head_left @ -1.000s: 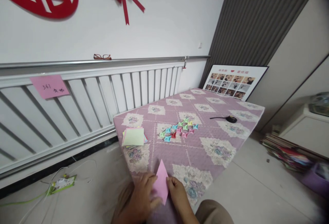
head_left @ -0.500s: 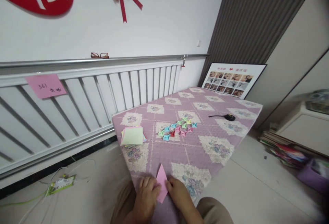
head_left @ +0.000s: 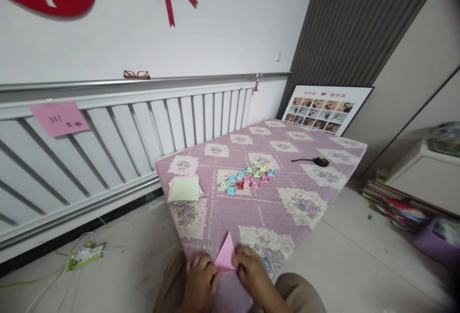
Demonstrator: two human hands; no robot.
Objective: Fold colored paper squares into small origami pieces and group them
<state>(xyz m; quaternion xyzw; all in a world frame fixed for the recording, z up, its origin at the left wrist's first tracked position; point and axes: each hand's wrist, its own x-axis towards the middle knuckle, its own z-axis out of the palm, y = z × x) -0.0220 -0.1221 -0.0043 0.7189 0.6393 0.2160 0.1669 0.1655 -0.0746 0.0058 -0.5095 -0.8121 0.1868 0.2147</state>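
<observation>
Pink paper (head_left: 226, 257), now a folded triangle with its tip pointing away from me, lies at the near end of the cloth-covered table. My left hand (head_left: 200, 274) has its fingers closed at the paper's lower left corner. On the opposite side, my right hand (head_left: 249, 267) pinches the right edge of the paper between thumb and fingers. Farther up the cloth sits a group of small folded paper pieces (head_left: 247, 179) in green, blue, pink, red and yellow. A stack of square coloured paper sheets (head_left: 184, 189) lies to their left, pale yellow on top.
A black tape measure (head_left: 321, 161) rests toward the table's right side. Beyond the flowered tablecloth (head_left: 247, 212), a white radiator (head_left: 172, 121) runs along the left. A photo board (head_left: 327, 109) leans at the far end. On the floor at left lies a power strip (head_left: 86, 256).
The pink paper has gone from a narrow kite shape to a triangle, its lower part folded. Both hands have shifted slightly at its lower corners.
</observation>
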